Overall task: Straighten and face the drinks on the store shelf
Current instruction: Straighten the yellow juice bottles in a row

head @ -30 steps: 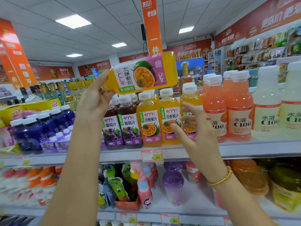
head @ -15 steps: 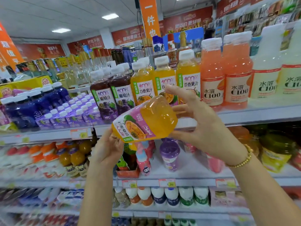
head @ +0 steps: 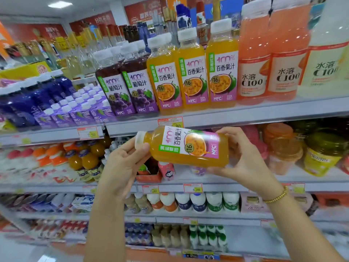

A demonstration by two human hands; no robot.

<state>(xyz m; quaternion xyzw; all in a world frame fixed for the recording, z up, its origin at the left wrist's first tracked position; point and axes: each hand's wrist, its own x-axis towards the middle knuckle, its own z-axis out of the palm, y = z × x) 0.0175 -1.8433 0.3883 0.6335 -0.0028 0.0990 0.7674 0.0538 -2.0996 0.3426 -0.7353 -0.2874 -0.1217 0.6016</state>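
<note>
Store aisle, red banners (head: 100,19) on the far wall, ceiling light (head: 60,4) on. The landmark is the upper shelf (head: 264,110), which has a grey metal front edge with a price tag (head: 171,122) clipped to it. On the upper shelf, from its left end: blue bottles (head: 37,99), purple cartons (head: 79,110), two grape juice bottles (head: 128,87), three passion-fruit bottles (head: 192,80) upright with labels facing out, then orange C100 bottles (head: 272,59). Below the upper shelf are more shelves of mixed drinks, mostly blurred.

The held bottle (head: 188,146) is in the air just below the upper shelf's front edge, right under the price tag. It lies on its side, nearly level, and touches no shelf. It sits between my hands. My left hand (head: 122,163) is at the neck end, thumb pressed on the shoulder and fingers behind the cap (head: 140,139). My right hand (head: 245,159) wraps the base end, fingers curled over it and thumb underneath. Both hands grip it.

It holds orange-yellow juice and has a white cap. The label is white and pink with a green strip, a cut passion fruit, "100%", "16" and "NFC". The label faces me with its text sideways, and matches the three on the upper shelf. Gold bead bracelet (head: 276,197) on my right wrist.
</note>
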